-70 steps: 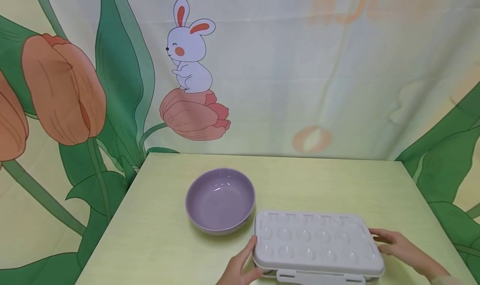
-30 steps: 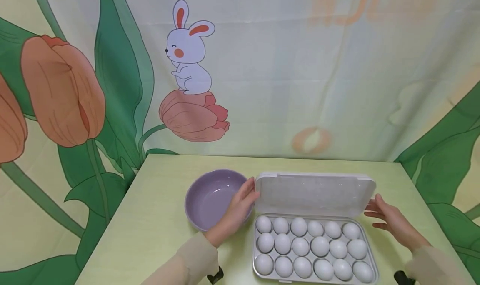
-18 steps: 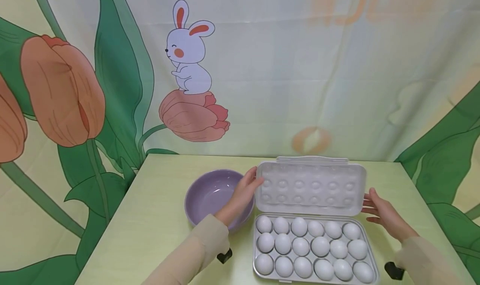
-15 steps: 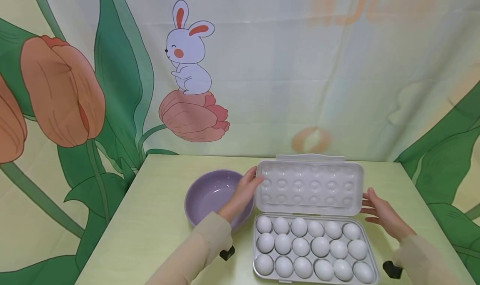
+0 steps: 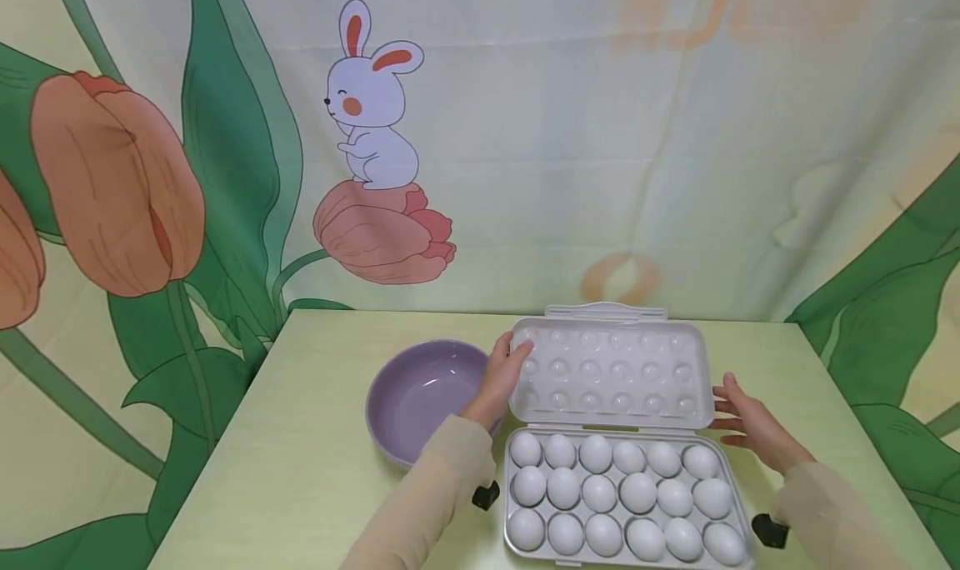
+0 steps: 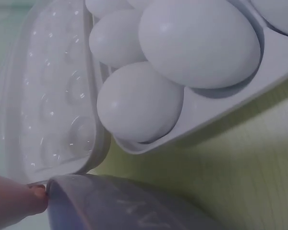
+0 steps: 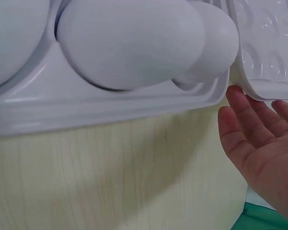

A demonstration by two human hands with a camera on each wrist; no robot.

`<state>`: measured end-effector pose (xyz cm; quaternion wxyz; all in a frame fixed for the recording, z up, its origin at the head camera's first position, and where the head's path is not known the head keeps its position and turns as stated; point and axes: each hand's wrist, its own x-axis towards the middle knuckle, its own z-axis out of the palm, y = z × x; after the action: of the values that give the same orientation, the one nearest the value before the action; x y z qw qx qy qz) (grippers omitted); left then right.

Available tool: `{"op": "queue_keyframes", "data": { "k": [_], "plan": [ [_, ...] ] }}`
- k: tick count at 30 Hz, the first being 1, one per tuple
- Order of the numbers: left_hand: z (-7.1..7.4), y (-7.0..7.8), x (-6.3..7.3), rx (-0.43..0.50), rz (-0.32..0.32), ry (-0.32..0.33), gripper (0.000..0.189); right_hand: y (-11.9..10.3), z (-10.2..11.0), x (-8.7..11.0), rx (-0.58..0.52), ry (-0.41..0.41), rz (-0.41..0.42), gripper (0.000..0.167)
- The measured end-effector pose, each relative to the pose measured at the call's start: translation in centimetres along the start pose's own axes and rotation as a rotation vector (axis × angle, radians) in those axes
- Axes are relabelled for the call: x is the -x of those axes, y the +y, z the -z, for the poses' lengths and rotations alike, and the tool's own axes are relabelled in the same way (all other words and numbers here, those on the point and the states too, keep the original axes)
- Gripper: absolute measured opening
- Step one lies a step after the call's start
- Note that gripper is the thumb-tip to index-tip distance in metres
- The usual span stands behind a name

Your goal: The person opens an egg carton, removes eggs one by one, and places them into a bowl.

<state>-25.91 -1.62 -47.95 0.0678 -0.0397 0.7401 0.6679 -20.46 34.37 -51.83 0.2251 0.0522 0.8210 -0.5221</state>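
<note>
A white egg box with a bottom tray (image 6: 201, 112) lies open in the head view, several white eggs (image 5: 638, 492) filling its rows. Its dimpled lid (image 5: 611, 357) is tipped back away from the eggs. My left hand (image 5: 501, 382) holds the lid's left edge, thumb over the inner face and fingers behind. On the other side my right hand (image 5: 753, 424) has its fingers spread, fingertips right at the lid's right edge. The right wrist view shows its palm turned up, with nothing in it.
A purple bowl (image 5: 420, 395) stands left of the box, partly behind my left forearm. In the left wrist view the bowl's wall (image 6: 134, 206) is close to the tray corner. A printed curtain (image 5: 525, 153) hangs behind the pale table (image 5: 300, 470).
The lid was closed over the eggs with both hands at its sides. It has swung up and back, exposing the eggs, and both hands have moved back with it.
</note>
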Motion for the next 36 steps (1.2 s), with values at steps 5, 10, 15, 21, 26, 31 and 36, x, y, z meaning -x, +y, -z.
{"op": "queue_keyframes", "data": {
  "k": [5, 10, 15, 21, 26, 31, 36],
  "plan": [
    [-0.6, 0.1, -0.1, -0.292, 0.011, 0.012, 0.066, 1.5, 0.3, -1.4, -0.001, 0.011, -0.026, 0.091],
    [-1.1, 0.3, -0.5, -0.598, -0.021, 0.033, 0.069, 3.2, 0.5, -2.8, -0.113, 0.026, -0.052, 0.088],
    [-1.2, 0.5, -0.4, -0.813, -0.028, 0.011, 0.069, 3.5, 0.3, -3.0, -0.146, 0.045, -0.048, 0.087],
    [-1.7, 0.2, 0.0, -1.116, -0.051, -0.043, 0.064, 4.2, 0.0, -3.6, -0.119, 0.118, -0.082, 0.091],
    [-2.3, -0.5, 0.3, -1.248, -0.059, -0.051, 0.059, 5.0, 0.0, -4.1, -0.091, 0.128, -0.062, 0.093],
    [-2.2, -0.7, 0.2, -1.298, -0.065, -0.079, 0.057, 4.2, -0.3, -3.1, -0.116, 0.118, -0.060, 0.091],
    [-1.7, -0.4, 0.9, -1.346, -0.145, -0.139, 0.050, 1.6, -0.8, -0.5, -0.080, 0.038, -0.052, 0.092]
  ]
}}
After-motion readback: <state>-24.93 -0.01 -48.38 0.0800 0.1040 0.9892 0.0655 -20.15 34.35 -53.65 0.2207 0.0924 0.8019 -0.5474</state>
